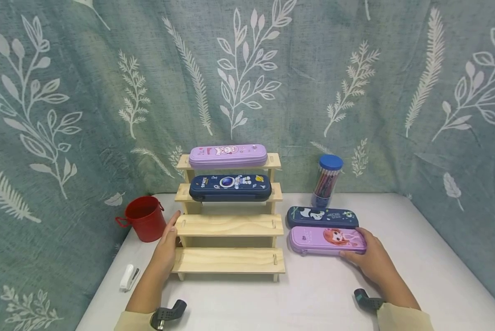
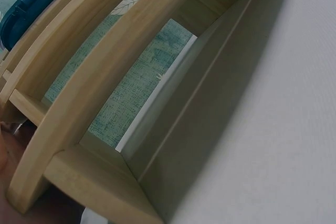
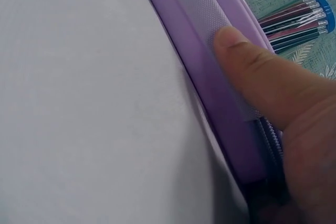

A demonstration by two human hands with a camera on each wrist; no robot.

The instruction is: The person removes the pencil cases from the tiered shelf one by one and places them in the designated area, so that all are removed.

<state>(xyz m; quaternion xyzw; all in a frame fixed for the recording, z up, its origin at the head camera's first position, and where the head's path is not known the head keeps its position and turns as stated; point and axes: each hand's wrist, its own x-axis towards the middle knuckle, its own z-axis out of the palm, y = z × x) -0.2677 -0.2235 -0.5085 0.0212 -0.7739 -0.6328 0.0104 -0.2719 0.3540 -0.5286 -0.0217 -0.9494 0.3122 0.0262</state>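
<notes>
My right hand (image 1: 373,257) holds the right end of a lilac pencil case (image 1: 313,239) with a red-haired girl on its lid. In the right wrist view the thumb (image 3: 257,66) presses its zippered front side, while the other fingers are hidden. The case lies on the white table, right in front of a dark blue panda pencil case (image 1: 323,217). My left hand (image 1: 163,253) rests along the left side of a four-step wooden shelf (image 1: 230,225), fingers extended. The upper two steps bear a lilac pencil case (image 1: 228,156) and a navy space pencil case (image 1: 230,187).
A red bucket (image 1: 148,225) stands left of the shelf, with a white stapler (image 1: 128,278) in front of it. Behind the panda case is a blue-lidded tub of pencils (image 1: 327,181). A patterned green curtain (image 1: 297,92) hangs behind the white table (image 1: 313,299).
</notes>
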